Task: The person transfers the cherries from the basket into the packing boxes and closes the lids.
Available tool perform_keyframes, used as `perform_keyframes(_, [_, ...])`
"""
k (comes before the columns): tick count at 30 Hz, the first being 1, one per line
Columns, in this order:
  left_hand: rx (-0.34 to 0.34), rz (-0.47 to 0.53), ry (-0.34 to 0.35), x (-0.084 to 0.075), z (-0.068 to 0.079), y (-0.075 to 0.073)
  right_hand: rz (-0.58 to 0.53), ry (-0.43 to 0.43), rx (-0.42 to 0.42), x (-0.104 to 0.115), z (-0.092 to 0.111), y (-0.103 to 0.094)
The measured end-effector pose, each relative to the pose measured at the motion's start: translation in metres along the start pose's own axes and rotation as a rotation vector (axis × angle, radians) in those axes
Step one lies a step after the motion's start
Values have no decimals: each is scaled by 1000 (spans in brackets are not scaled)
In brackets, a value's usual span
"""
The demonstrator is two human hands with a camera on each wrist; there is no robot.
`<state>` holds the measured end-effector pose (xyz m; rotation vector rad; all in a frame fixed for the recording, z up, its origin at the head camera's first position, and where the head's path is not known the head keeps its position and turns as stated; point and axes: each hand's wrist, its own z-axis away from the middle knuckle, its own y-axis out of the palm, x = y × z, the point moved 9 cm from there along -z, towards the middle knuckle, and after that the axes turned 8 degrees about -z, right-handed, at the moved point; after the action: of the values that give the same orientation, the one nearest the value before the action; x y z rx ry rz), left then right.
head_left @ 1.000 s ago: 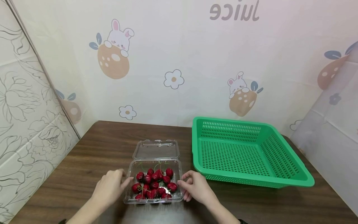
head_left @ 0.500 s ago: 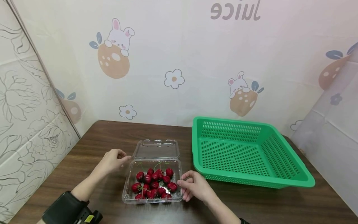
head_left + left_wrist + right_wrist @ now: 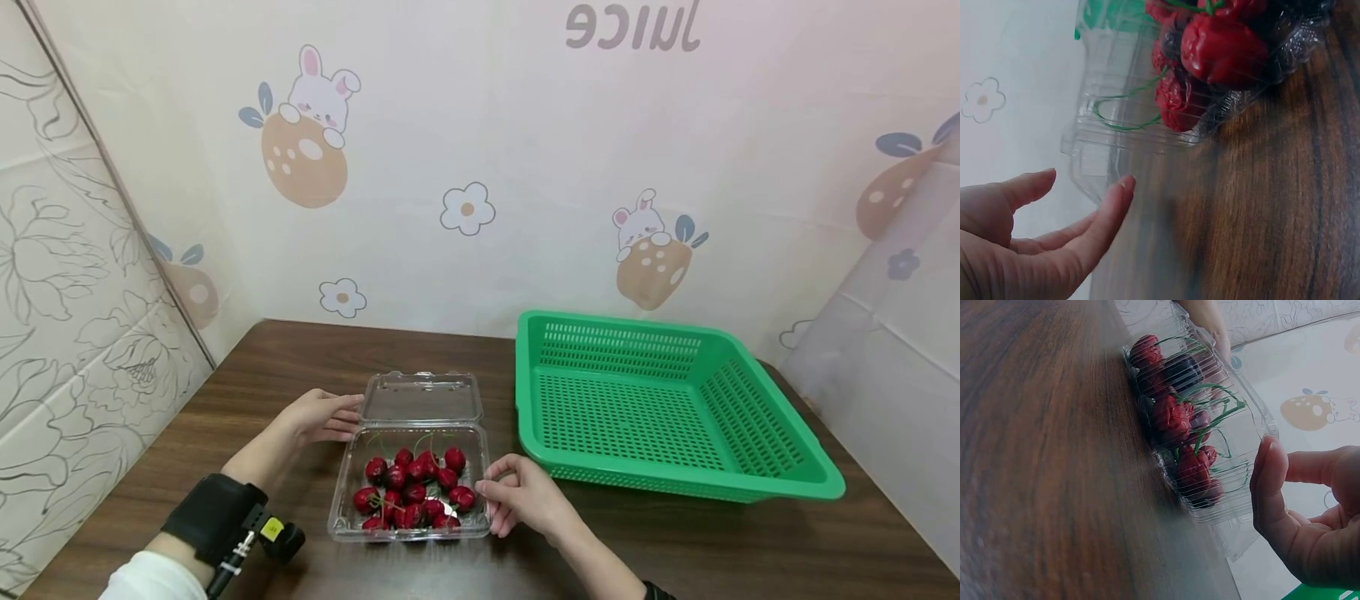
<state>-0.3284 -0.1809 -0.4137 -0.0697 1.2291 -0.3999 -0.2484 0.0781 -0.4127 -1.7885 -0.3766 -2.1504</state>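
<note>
A clear plastic clamshell box (image 3: 409, 536) lies on the table with its hinged lid (image 3: 422, 400) laid back behind it. Inside are several dark red cherries (image 3: 415, 493), some with thin green stems. My right hand (image 3: 525, 498) pinches the right rim of the box between thumb and fingers; the right wrist view shows the fingertips (image 3: 1267, 450) at that rim. Beside the lid's left edge, near the hinge, is my left hand (image 3: 322, 417). Its thumb and fingers (image 3: 1100, 231) are spread apart in the left wrist view, fingertips close to the lid.
A green perforated plastic basket (image 3: 678, 482) stands to the right on the brown wooden table (image 3: 300, 350). Behind the table is a wall (image 3: 540, 167) covered with printed rabbits and flowers. A black wrist strap with a camera (image 3: 225, 517) sits on the left forearm.
My left hand has left the left side of the box, moved away from the body and come in beside the lid, its fingers straightening. The right hand keeps its place on the rim.
</note>
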Motion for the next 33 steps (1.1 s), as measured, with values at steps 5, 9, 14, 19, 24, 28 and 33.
perform_keyframes(5, [64, 73, 10, 5, -10, 5, 4, -1, -3, 1, 1, 0])
perform_keyframes(9, [99, 91, 29, 7, -15, 8, 5, -1, -6, 2, 1, 0])
perform_keyframes(14, [107, 96, 71, 3, -16, 9, 5, -5, -11, 3, 2, 0])
perform_keyframes(19, [101, 125, 110, -4, -14, 7, 11, -21, -16, 4, 2, 0])
perform_keyframes(24, [91, 146, 143, -10, -10, 5, 59, -45, -34, 6, 2, -1])
perform_keyframes(28, [58, 146, 162, -12, -5, 2, 120, -68, -58, 9, 3, -2])
perform_keyframes(33, [4, 148, 204, -15, 1, -2, 185, -105, -84, 13, 5, -2])
